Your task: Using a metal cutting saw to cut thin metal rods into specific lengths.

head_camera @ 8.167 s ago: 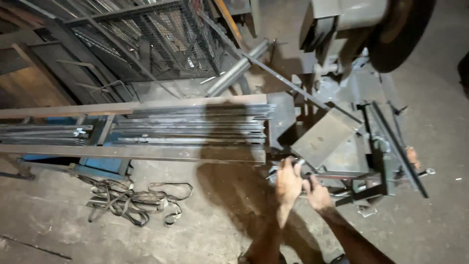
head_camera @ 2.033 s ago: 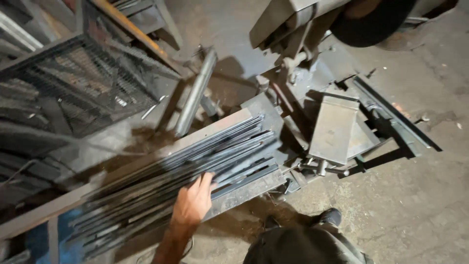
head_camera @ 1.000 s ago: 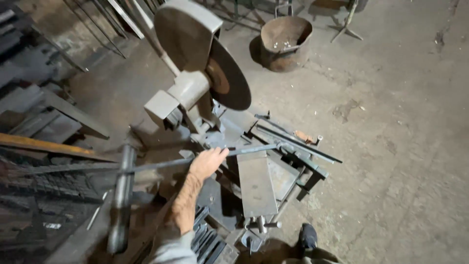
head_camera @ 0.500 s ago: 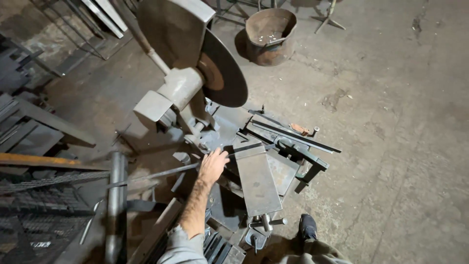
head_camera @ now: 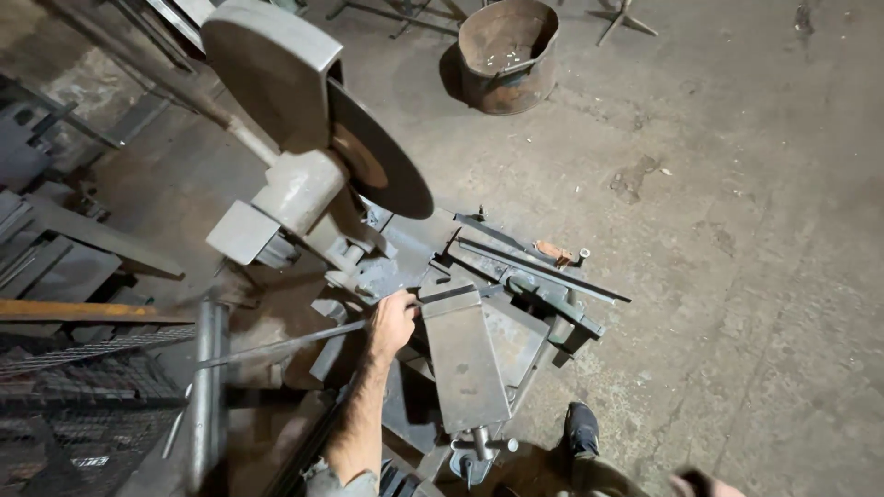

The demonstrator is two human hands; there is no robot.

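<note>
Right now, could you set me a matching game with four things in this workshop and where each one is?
Things:
1. left hand
2. cutting disc
3. rusty bucket
4. shoe

Places:
A. far off, top of the view
B. on a thin metal bar
C. raised above the saw's base
D. on the floor by the vise screw

Pairs: 1-B, 2-C, 3-A, 4-D

The left hand (head_camera: 393,324) wraps the thin metal bar (head_camera: 276,347), hiding the stretch under its fingers. Lower right of it, a blurred patch at the bottom edge may be the right hand; its grip cannot be told. The vise handle (head_camera: 479,448) below is partly cut off.
</note>
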